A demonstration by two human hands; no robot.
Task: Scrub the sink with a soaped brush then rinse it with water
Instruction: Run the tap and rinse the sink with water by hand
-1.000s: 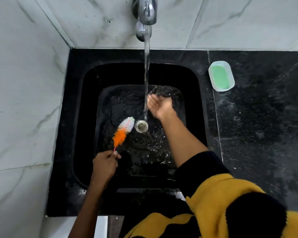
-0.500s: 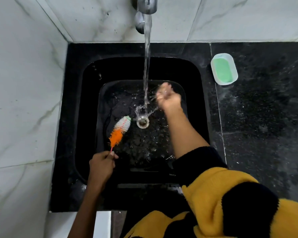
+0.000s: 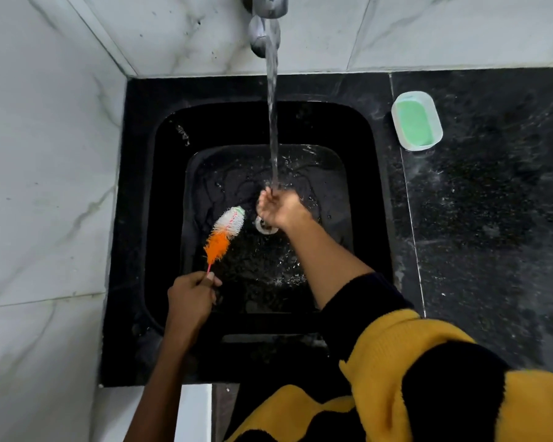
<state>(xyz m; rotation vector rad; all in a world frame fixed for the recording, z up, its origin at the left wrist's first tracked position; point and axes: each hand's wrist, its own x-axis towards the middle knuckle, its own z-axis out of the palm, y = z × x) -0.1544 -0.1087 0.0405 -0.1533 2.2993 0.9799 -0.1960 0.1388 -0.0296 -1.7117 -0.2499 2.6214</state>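
— Black stone all round: the sink [image 3: 160, 218] is sunk into the dark table [image 3: 492, 234], wet across its floor, and the tap [image 3: 265, 14] at the far wall is running. Where do we stand?

— We judge we're rinsing. Our right hand [image 3: 280, 208] is cupped under the stream [image 3: 272, 116], just over the drain [image 3: 264, 227], fingers curled loosely and gripping nothing; it looks set to catch water and throw it at the walls.

— And the brush [image 3: 225, 232]?

— Our left hand [image 3: 190, 296] is closed round its thin red handle at the near left of the basin. The orange and white bristles point far and right, stopping just left of the drain. Whether they touch the floor we cannot tell. Held off to the side like that, it leaves the stream free for the other hand.

— The soap [image 3: 415, 124]?

— Green, in its pale dish [image 3: 436, 116] on the table, far right of the sink, well apart from both hands. We see no suds left in the basin, so it likely stays there.
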